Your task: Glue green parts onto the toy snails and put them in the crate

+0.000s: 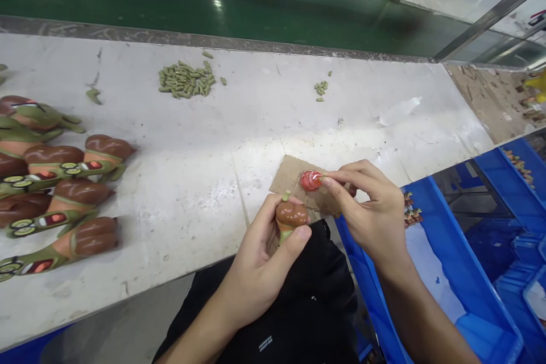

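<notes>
Head view: the right hand (pixel 367 210) pinches a red plastic disc (pixel 311 181) between fingertips at twelve o'clock, over a cardboard scrap (pixel 290 175); the left hand (pixel 260 261) curls its fingers around a brown-and-green toy figure (pixel 291 217).

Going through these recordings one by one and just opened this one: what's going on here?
A person is working with bare hands at a white bench. The left hand holds a brown-and-green moulded piece. The right hand pinches a red disc between its fingers, just above a scrap of cardboard. Brown-and-green toy figures lie at the left, small green pieces are heaped farther along the bench, and a blue plastic crate sits at the right.
</notes>
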`<state>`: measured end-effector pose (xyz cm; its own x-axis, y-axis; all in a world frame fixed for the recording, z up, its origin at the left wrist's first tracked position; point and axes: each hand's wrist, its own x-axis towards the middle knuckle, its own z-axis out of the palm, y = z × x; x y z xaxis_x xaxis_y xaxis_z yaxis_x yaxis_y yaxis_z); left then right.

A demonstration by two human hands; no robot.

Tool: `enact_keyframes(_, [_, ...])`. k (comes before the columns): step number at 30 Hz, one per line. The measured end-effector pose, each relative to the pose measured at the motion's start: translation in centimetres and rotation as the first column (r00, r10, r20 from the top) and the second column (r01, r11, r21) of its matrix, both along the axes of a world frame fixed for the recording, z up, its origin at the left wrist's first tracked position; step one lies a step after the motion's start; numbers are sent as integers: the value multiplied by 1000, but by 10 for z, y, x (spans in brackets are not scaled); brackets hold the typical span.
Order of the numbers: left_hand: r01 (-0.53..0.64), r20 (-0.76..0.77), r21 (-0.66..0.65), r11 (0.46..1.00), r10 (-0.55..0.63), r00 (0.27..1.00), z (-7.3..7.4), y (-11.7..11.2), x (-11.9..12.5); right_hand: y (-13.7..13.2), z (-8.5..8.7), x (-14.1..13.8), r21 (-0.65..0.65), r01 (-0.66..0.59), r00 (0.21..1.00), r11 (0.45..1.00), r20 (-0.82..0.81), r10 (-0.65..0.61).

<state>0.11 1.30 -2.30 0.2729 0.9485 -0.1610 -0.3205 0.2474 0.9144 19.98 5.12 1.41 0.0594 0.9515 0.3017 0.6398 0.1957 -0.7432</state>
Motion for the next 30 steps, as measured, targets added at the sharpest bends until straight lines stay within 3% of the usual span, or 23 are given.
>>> enact_keyframes(8, [18,-10,-14,1000,-18,1000,-2,-2,0,-5,-1,0,7,7,1000,1000,-2,-7])
enact_keyframes(12, [12,28,-48,999,-10,1000,1,-1,2,-16,3,-4,-113,56,967,992,-241,-82])
enact_keyframes(17, [6,113,-37,999,-1,994,1,0,7,-28,11,-7,-294,-81,856,952,-510,-85])
enact_keyframes(30, [9,86,-12,1000,-8,996,0,1,7,-30,11,-5,-294,-190,812,937,-584,-19])
